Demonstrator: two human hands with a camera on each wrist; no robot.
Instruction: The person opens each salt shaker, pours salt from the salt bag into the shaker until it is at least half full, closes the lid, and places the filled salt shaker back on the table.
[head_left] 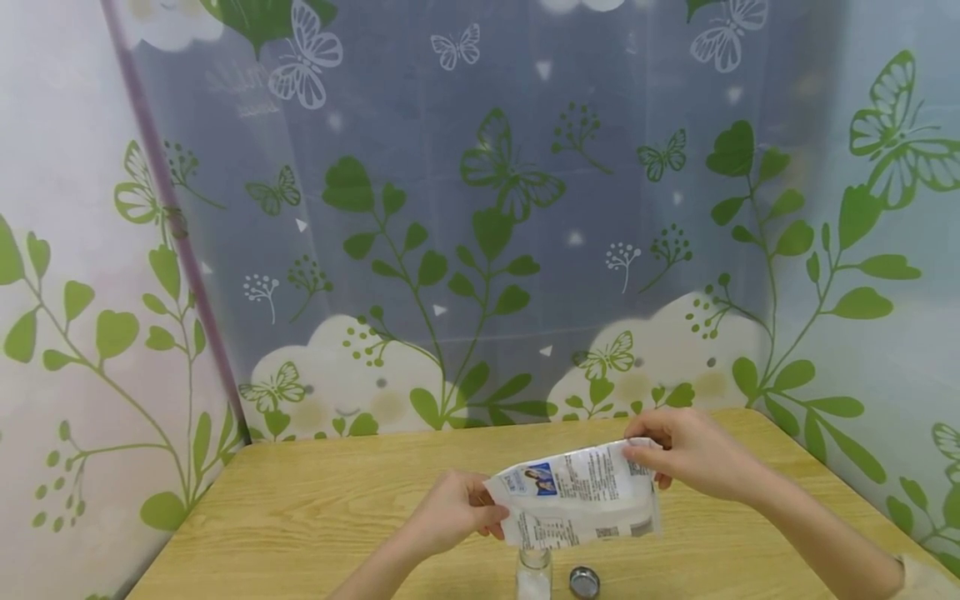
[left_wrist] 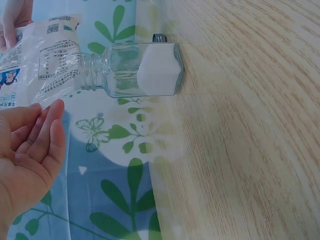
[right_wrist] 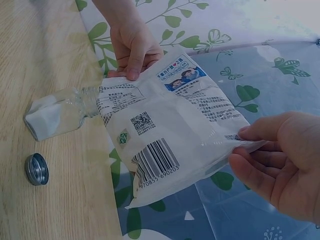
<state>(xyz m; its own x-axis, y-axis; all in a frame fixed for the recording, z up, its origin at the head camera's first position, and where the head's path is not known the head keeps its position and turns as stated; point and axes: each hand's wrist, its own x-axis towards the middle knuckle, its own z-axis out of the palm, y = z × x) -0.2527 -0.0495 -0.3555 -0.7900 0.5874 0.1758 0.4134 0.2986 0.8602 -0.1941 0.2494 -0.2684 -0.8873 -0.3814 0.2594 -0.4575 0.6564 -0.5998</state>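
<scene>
A white printed plastic bag (head_left: pixel 577 500) is held up over the table, tilted, with white contents showing through its film. My left hand (head_left: pixel 453 512) pinches its left end between thumb and fingers. The far right corner is gripped by my right hand (head_left: pixel 697 457). Under the bag stands a clear glass jar (left_wrist: pixel 120 70), partly filled with white powder or fine grains. In the left wrist view the bag overlaps the jar's threaded mouth. A round silver metal lid (right_wrist: pixel 36 169) lies on the table beside the jar.
The light wood-grain table (head_left: pixel 315 508) spreads under both hands. Curtains (head_left: pixel 480 250) printed with leaves, butterflies and clouds enclose it at the back and on both sides.
</scene>
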